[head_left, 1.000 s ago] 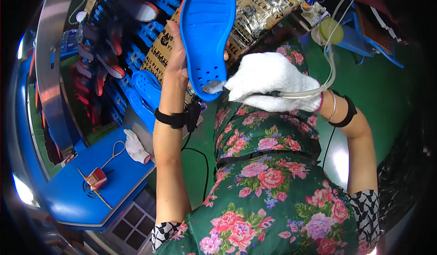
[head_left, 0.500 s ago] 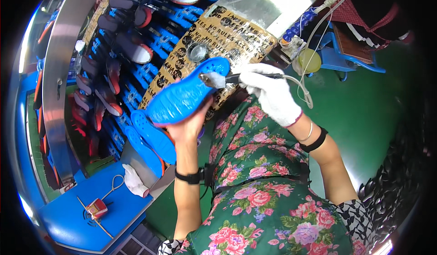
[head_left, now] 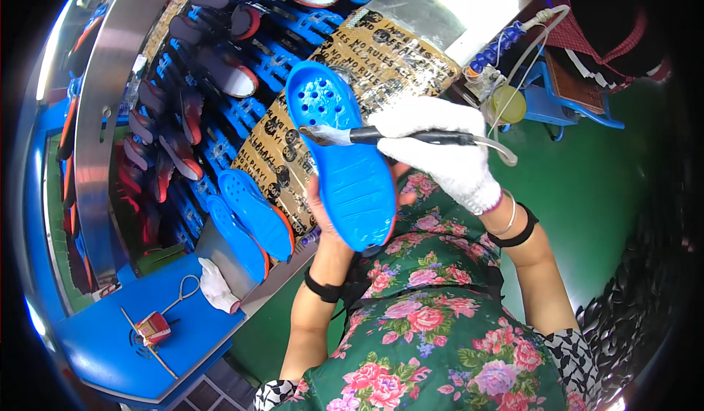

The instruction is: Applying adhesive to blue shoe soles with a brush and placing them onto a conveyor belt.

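My bare left hand point(head_left: 327, 219) is wrapped round a blue shoe sole point(head_left: 359, 195) from below, thumb on one side and fingertips on the other. The sole stands nearly upright in view, with small round holes toward its far end and a wet shine near its near end. In a white glove, my right hand point(head_left: 440, 151) grips a glue brush point(head_left: 422, 138) with a black handle and a thin tube at its rear. The brush tip lies across the sole's middle, by its left edge. Two more blue soles point(head_left: 258, 217) with orange-red edges lie side by side to the left.
A printed brown cardboard sheet point(head_left: 275, 143) covers the worktop beneath the sole. Beyond it, shoe parts point(head_left: 227, 74) rest on a blue rack. A white glove point(head_left: 216, 286) and a small red box point(head_left: 154, 330) lie on a blue table. At right stands a yellow-green container point(head_left: 508, 104).
The sole has turned from slanting to nearly upright and come nearer to me. The brush has moved from the holed end to the sole's middle. The view has shifted slightly.
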`<move>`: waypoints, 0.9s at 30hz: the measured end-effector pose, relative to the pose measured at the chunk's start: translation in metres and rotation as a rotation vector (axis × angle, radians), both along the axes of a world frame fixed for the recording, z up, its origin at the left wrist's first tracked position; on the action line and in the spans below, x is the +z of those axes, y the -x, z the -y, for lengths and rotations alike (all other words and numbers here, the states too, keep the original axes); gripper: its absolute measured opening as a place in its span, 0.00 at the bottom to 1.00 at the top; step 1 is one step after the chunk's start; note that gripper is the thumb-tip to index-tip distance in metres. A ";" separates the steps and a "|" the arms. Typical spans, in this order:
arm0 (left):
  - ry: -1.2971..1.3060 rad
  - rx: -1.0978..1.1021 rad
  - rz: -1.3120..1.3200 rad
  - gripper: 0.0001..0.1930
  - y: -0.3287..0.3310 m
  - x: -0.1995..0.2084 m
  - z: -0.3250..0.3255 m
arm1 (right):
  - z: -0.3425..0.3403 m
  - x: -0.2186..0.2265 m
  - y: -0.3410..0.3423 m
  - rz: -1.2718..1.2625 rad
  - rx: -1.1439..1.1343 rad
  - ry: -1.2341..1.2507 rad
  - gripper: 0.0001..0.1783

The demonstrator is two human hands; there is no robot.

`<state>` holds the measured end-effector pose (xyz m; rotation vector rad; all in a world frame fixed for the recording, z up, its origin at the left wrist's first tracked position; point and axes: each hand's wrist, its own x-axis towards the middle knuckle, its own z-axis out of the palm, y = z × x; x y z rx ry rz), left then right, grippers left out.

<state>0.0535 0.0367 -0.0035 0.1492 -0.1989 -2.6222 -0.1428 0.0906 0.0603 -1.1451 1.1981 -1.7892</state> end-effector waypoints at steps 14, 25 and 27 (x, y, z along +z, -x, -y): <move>0.218 0.116 0.446 0.47 0.005 -0.020 -0.001 | 0.020 0.013 -0.005 -0.900 -0.165 0.474 0.19; 0.273 0.196 0.476 0.50 0.009 -0.015 0.010 | 0.006 0.014 -0.012 -0.760 -0.133 0.371 0.16; 0.244 0.136 0.293 0.53 0.020 -0.010 0.017 | 0.001 0.008 -0.025 -0.694 -0.113 0.388 0.16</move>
